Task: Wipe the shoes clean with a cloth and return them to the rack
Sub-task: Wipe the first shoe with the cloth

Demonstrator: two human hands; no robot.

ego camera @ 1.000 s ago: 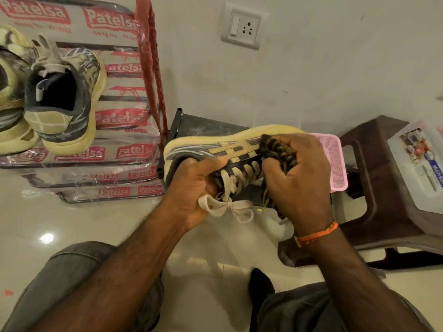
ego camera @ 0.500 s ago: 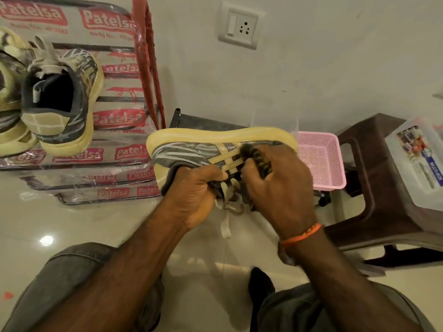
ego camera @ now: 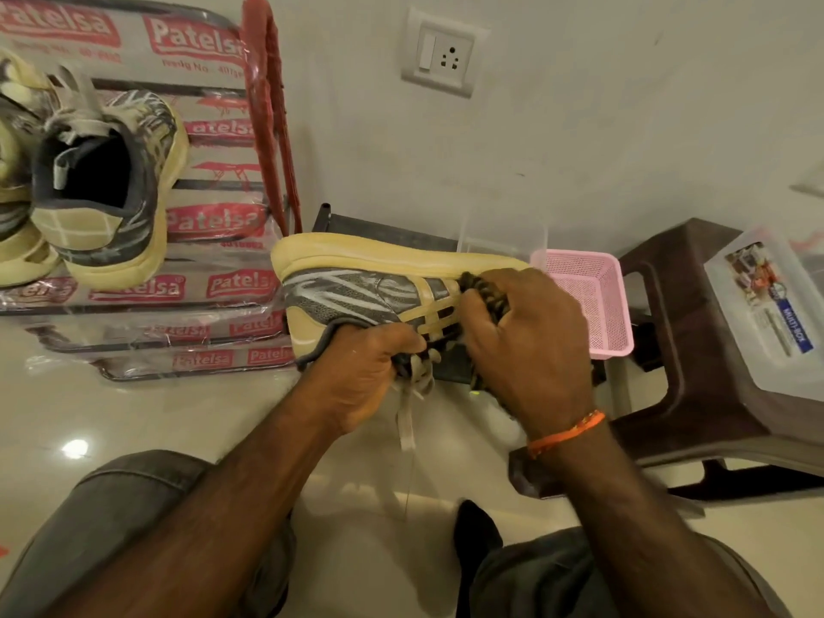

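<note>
Hands (ego camera: pixel 356 372) (ego camera: pixel 530 345) press knitted cloth (ego camera: pixel 484 289) against mesh shoe (ego camera: pixel 356 296).

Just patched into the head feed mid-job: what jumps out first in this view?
Dead centre, the grey-and-cream striped sneaker is held sole-up and sideways: the left hand grips its collar while the right hand presses a dark braided cloth against its side. At upper left a matching sneaker sits on the plastic-wrapped metal shoe rack. A pink mesh plastic basket sits just behind the right hand.
</note>
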